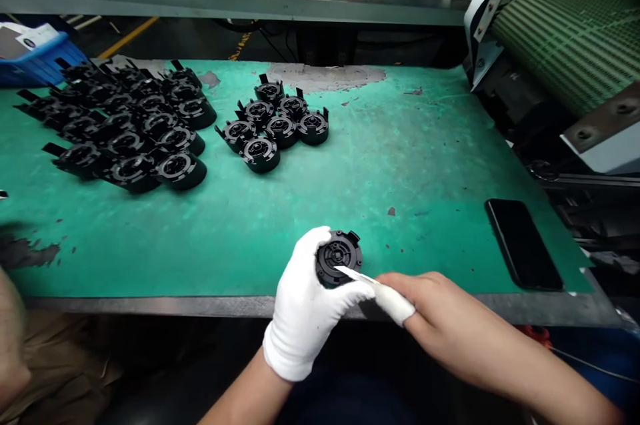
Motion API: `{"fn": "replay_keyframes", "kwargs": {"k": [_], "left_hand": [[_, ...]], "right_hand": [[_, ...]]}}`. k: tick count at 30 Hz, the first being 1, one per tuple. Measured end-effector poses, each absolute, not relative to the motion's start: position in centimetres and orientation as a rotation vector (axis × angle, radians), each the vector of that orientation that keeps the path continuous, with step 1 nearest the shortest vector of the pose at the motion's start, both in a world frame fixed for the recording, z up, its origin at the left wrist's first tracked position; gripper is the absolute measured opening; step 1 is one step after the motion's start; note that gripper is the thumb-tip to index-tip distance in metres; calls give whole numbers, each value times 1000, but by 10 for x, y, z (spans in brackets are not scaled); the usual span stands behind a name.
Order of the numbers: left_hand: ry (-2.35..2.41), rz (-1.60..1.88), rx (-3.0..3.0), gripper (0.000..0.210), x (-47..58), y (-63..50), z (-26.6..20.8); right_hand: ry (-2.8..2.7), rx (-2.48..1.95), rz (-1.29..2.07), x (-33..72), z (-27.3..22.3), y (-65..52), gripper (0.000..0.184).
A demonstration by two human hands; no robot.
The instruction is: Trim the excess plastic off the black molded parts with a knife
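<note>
In a white glove, my left hand (305, 295) is wrapped round a round black plastic part (340, 255) near the table's front edge. The part's ribbed face with a central hub points up, and a small tab sticks out at its top. My right hand (420, 301) is bare apart from white fabric about a finger. It grips a slim, pale knife blade (350, 271) whose pointed tip lies over the part's face. The knife's handle is hidden by the fingers. My left thumb is close beside the blade.
Several black housings (133, 168) stand crowded on the left of the green table (390, 165), with a smaller group (260, 153) near the middle. A phone (523, 245) lies at right, below a green conveyor belt (575, 31). A blue bin (45, 61) and another person's arm (10, 338) are at left.
</note>
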State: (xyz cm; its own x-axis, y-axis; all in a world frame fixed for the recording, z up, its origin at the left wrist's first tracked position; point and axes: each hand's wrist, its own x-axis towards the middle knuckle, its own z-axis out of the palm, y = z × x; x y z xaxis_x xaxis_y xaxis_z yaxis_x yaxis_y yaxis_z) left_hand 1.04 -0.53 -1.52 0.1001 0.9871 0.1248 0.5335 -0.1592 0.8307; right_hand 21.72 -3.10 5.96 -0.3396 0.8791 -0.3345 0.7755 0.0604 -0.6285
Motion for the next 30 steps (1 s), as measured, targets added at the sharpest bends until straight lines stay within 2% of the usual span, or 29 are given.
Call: {"fn": "replay_keyframes", "kwargs": {"k": [4,7,10,14,20,25,30], "left_hand": [[1447,1080,1767,78,12,-8,-14],[1584,1037,1769,68,15,-26,-7],[1691,872,1835,73,16,-60,-5],[1506,778,1969,79,13,-96,-8],[1589,986,1867,66,10,-59,-4],[1428,818,1953,93,13,-13,-11],[1415,810,1873,95,17,-8,-18]], "right_hand": [[-1732,-1640,1435,207,45,-38,23],[-1431,-1562,1464,185,25,-39,26],[-1306,-1624,1364,176,11,-24,27],[-1440,-1639,1205,199,12,3,19],[-1608,-1621,1308,229,29,-1,15],[-1682,-1610,1354,232,29,-8,17],[-2111,-1617,1063,241,23,-13,31]]}}
